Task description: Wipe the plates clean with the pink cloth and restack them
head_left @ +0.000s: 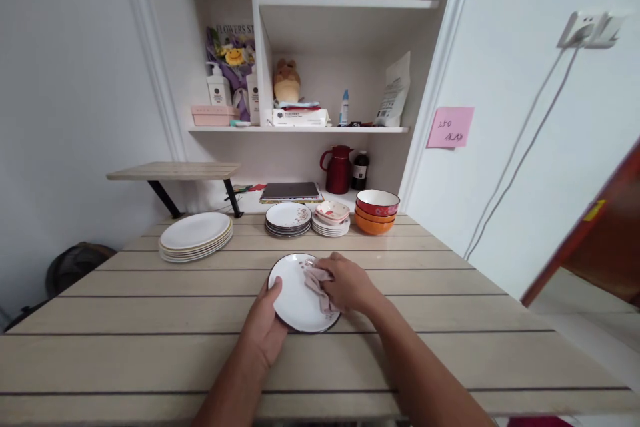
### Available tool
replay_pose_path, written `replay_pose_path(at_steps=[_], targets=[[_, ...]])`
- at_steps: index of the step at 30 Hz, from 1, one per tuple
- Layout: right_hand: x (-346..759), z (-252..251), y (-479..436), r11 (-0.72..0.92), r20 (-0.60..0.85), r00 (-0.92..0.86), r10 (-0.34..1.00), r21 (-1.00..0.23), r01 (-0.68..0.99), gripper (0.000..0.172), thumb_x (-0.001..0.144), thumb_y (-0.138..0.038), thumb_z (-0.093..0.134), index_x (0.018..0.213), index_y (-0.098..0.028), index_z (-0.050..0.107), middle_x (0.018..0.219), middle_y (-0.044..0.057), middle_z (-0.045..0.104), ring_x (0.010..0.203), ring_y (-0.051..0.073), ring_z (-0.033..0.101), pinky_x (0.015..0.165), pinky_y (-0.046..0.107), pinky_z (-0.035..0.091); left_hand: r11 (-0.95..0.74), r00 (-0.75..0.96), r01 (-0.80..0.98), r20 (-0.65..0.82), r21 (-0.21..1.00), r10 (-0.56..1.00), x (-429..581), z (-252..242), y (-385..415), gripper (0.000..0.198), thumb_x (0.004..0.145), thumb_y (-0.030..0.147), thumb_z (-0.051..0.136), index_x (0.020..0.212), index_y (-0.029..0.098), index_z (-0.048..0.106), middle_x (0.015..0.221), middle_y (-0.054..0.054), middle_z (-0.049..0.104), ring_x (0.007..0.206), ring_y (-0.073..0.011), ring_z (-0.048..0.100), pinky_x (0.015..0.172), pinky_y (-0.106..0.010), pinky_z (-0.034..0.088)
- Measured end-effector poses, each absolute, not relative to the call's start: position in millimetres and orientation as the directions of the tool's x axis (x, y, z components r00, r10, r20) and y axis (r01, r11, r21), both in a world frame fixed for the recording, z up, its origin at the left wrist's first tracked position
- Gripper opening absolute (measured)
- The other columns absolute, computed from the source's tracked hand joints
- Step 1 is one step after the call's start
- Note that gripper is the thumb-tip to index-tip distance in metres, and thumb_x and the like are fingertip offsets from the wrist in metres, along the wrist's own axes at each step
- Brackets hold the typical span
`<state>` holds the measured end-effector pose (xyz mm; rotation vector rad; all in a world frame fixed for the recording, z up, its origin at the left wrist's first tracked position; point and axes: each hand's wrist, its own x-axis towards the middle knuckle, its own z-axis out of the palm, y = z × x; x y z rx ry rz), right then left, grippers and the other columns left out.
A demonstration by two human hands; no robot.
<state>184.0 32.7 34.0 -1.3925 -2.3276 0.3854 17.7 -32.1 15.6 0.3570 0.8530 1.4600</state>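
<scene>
A white plate point(295, 297) with a dark rim and a small floral print is held tilted above the middle of the table. My left hand point(266, 320) grips its left edge, thumb on the face and the other fingers underneath. Bunched in my right hand point(347, 282) is a pinkish cloth point(320, 287), pressed against the right side of the plate. My right fingertips are partly hidden by the cloth and the hand itself. Behind the plate stands a stack of similar dark-rimmed plates point(289, 215).
Large oval plates point(196, 232) are stacked at the left. Small plates point(331, 227) carrying square dishes point(333, 212) stand beside orange and red bowls point(376, 221). Farther back are a closed laptop point(290, 191), a red jug point(339, 170) and a dark bottle point(360, 171). A raised wooden shelf point(175, 171) overhangs the left.
</scene>
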Motion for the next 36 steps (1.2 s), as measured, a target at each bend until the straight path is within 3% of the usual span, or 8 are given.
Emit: replay_pose_path(at_steps=[3,7,13,18,21,26,30,36], targets=[[193.7,39.3,27.4,0.561,0.117,-0.569,0.814,-0.415,0.716,0.029,0.071,-0.015,0.059,0.096,-0.027,0.069,0.095,0.002,0.062,0.084,0.018,0.057,0.071,0.026,0.036,0.127,-0.102,-0.727,-0.289,0.674,0.952,17.6,14.3,-32.5,0.048,0.084,0.019,0.061,0.131,0.018,0.053,0.114,-0.016,0.070,0.098,-0.0271,0.069,0.088,-0.042,0.053],[171.1,35.8,15.1,0.714,0.185,-0.748,0.637,-0.505,0.484,0.030,0.073,-0.016,0.064,0.101,-0.027,0.068,0.099,0.002,0.062,0.094,0.019,0.055,0.080,0.026,0.039,0.122,-0.058,-0.760,-0.254,0.638,0.965,16.8,8.5,-28.7,0.047,0.083,0.022,0.063,0.129,0.017,0.055,0.111,-0.015,0.071,0.095,-0.0271,0.070,0.087,-0.042,0.054],[144.9,21.0,29.2,0.595,0.307,-0.523,0.795,-0.558,0.578,0.045,0.078,-0.010,0.056,0.117,-0.030,0.059,0.109,0.003,0.054,0.092,0.016,0.055,0.078,0.025,0.038,0.105,-0.067,-0.762,-0.238,0.639,0.969,16.3,2.6,-23.9,0.040,0.088,0.026,0.058,0.127,0.018,0.057,0.111,-0.014,0.071,0.095,-0.0246,0.070,0.087,-0.039,0.053],[169.0,23.4,37.6,0.434,0.245,-0.358,0.901,-0.487,0.758,0.034,0.077,-0.010,0.050,0.109,-0.022,0.051,0.106,0.005,0.056,0.084,0.016,0.054,0.067,0.025,0.032,0.122,-0.086,-0.739,-0.273,0.662,0.958,16.1,3.4,-25.4,0.045,0.086,0.026,0.061,0.130,0.019,0.055,0.117,-0.015,0.069,0.100,-0.0264,0.068,0.088,-0.041,0.053],[179.6,28.6,28.0,0.492,0.202,-0.450,0.870,-0.411,0.767,0.029,0.072,-0.009,0.053,0.098,-0.022,0.051,0.098,0.004,0.058,0.078,0.016,0.052,0.063,0.025,0.028,0.129,-0.074,-0.747,-0.275,0.652,0.959,16.0,4.0,-26.4,0.045,0.086,0.028,0.061,0.130,0.018,0.055,0.117,-0.016,0.069,0.100,-0.0273,0.068,0.088,-0.042,0.053],[167.0,30.2,17.0,0.736,0.252,-0.731,0.634,-0.485,0.471,0.028,0.066,-0.004,0.054,0.087,-0.022,0.055,0.091,0.000,0.057,0.084,0.016,0.051,0.070,0.024,0.034,0.157,-0.032,-0.750,-0.272,0.642,0.962,15.7,3.5,-25.9,0.043,0.087,0.029,0.059,0.128,0.016,0.056,0.111,-0.015,0.071,0.094,-0.0270,0.069,0.088,-0.042,0.053],[146.6,20.2,25.3,0.659,0.343,-0.584,0.735,-0.563,0.499,0.032,0.073,-0.005,0.054,0.098,-0.024,0.059,0.100,0.002,0.055,0.089,0.016,0.052,0.077,0.024,0.038,0.155,-0.021,-0.768,-0.265,0.622,0.964,16.0,3.7,-23.7,0.042,0.089,0.031,0.055,0.128,0.015,0.056,0.111,-0.014,0.071,0.095,-0.0259,0.069,0.089,-0.041,0.052],[156.7,18.6,41.2,0.541,0.281,-0.468,0.838,-0.544,0.642,0.035,0.082,-0.013,0.051,0.110,-0.030,0.065,0.103,0.003,0.051,0.093,0.016,0.055,0.079,0.025,0.038,0.149,-0.066,-0.726,-0.283,0.672,0.957,16.7,7.5,-25.7,0.040,0.088,0.028,0.056,0.127,0.015,0.057,0.112,-0.015,0.071,0.097,-0.0267,0.069,0.087,-0.041,0.053]])
